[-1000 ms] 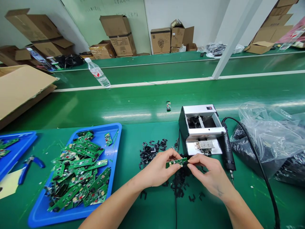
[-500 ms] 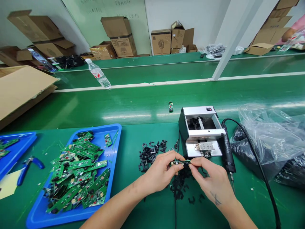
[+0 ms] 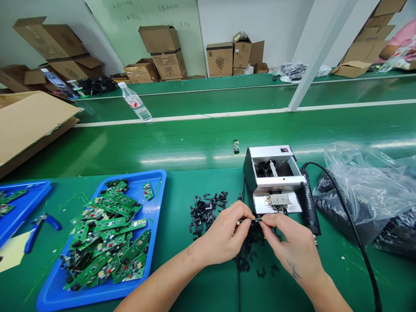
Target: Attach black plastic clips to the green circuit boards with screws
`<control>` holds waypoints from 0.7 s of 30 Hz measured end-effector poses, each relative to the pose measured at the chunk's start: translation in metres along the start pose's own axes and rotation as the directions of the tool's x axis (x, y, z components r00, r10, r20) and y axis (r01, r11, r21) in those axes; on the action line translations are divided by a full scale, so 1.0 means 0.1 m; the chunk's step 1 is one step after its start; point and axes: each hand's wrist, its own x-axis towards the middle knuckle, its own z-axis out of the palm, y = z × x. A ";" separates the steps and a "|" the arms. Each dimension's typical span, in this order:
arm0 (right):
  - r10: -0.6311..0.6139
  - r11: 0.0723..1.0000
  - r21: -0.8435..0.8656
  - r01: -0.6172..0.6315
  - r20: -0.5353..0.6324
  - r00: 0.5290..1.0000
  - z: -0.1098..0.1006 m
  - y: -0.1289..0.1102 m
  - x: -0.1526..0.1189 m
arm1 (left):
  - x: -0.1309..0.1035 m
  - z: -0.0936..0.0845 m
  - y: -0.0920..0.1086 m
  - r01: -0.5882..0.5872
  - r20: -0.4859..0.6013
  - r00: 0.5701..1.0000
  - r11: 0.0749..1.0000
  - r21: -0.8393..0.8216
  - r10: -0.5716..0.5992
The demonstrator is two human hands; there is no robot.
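Head view: nearest us, our left hand (image 3: pixel 227 236) pinches a thin circuit board (image 3: pixel 256 220) between thumb and fingers, while our right hand (image 3: pixel 290 240) pinches its right end (we see the board almost edge-on, so its details stay hidden). It sits over scattered black clips (image 3: pixel 244 263), just in front of a silver-and-black machine (image 3: pixel 279 181). On our left, a blue tray (image 3: pixel 156 216) bears heaped green boards (image 3: pixel 108 223); on our right, a black handheld tool (image 3: pixel 309 210) stands beside the machine. Farther off, we see a small board (image 3: pixel 236 146), then a water bottle (image 3: pixel 137 104) and cardboard boxes (image 3: pixel 219 60).
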 end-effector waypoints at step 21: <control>0.416 0.804 -0.363 -0.471 -0.221 0.882 -0.54 0.57 0.07 | 0.08 0.13 -0.47 -0.353 0.062 0.927 0.806 0.475 0.370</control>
